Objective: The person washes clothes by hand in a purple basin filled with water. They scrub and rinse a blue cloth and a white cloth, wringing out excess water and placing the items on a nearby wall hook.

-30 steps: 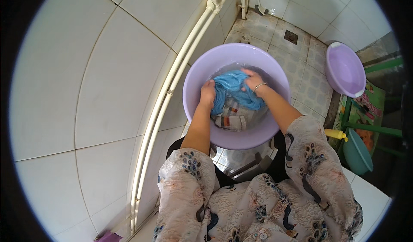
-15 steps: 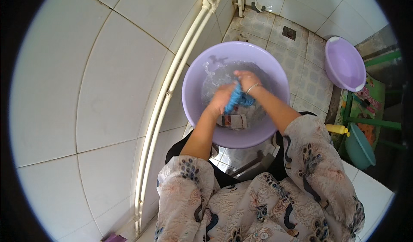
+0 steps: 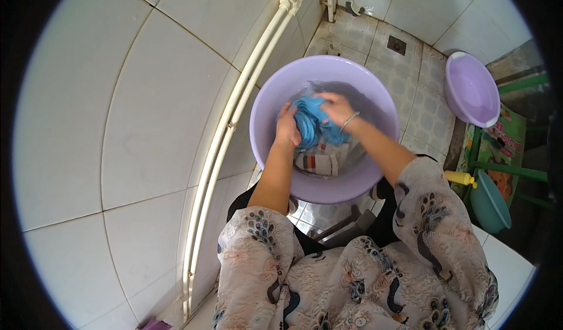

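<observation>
A blue cloth (image 3: pixel 306 132), bunched in folds, is held between my two hands over a large light-purple basin (image 3: pixel 271 89). My left hand (image 3: pixel 287 127) grips its left side, fingers curled over the edge. On the right side my right hand (image 3: pixel 336 109), with a bracelet at the wrist, is closed on the upper part of the cloth and slightly blurred. Water fills the bottom of the basin. Below the blue cloth, a whitish cloth with dark and orange stripes (image 3: pixel 316 163) lies partly in the water.
White pipes (image 3: pixel 229 128) run along the tiled wall at left. At right, a smaller purple basin (image 3: pixel 471 89) leans near a green-framed rack (image 3: pixel 510 167), with a teal basin (image 3: pixel 490 204) and a yellow bottle (image 3: pixel 459 178) below. A floor drain (image 3: pixel 396 45) lies beyond the large basin.
The blue cloth was squeezed small between my close-together hands; now it is spread wider. My left hand has shifted left and up, and the hands are farther apart.
</observation>
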`<act>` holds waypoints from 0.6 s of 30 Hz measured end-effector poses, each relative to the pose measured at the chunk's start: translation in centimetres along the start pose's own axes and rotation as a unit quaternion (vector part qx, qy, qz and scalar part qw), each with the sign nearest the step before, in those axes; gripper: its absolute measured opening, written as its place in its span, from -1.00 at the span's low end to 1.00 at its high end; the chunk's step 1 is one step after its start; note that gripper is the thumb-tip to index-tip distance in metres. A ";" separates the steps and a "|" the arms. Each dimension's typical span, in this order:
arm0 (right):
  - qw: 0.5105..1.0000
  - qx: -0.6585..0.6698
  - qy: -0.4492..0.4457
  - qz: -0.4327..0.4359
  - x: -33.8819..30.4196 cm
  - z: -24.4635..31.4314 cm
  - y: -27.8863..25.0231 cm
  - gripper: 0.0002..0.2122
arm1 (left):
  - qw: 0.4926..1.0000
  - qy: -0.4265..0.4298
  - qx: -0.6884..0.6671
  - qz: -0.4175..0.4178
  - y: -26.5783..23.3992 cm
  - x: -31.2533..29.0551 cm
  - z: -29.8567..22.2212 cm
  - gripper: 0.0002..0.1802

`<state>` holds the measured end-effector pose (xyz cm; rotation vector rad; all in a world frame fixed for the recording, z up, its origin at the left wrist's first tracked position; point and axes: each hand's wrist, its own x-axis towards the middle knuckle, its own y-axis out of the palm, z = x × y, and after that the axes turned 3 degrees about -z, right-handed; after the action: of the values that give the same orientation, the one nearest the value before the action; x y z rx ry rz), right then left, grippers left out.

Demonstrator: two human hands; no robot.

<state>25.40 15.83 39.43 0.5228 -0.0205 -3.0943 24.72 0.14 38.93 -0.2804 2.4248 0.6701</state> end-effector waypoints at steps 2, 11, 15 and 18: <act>0.969 -0.091 -0.228 -0.014 -2.8 0.6 3.3 -0.75 | 0.997 -0.052 -0.037 0.052 -1.3 2.2 0.4 -0.58; 0.909 -0.345 -0.163 -0.170 -1.9 2.9 1.9 -0.72 | 0.998 -0.012 0.007 0.056 3.1 -3.8 0.9 -0.58; 0.888 -0.314 -0.324 -0.092 -4.8 3.1 4.2 -0.79 | 0.997 -0.010 -0.003 0.079 1.8 -3.1 -0.7 -0.58; 0.897 -0.375 -0.233 -0.032 -4.9 3.3 4.5 -0.75 | 0.999 -0.018 0.016 0.030 1.4 -2.9 0.0 -0.55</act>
<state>28.92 11.38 44.19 -0.2493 1.1363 -2.8514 26.58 1.50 41.27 -0.1811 2.4160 0.6565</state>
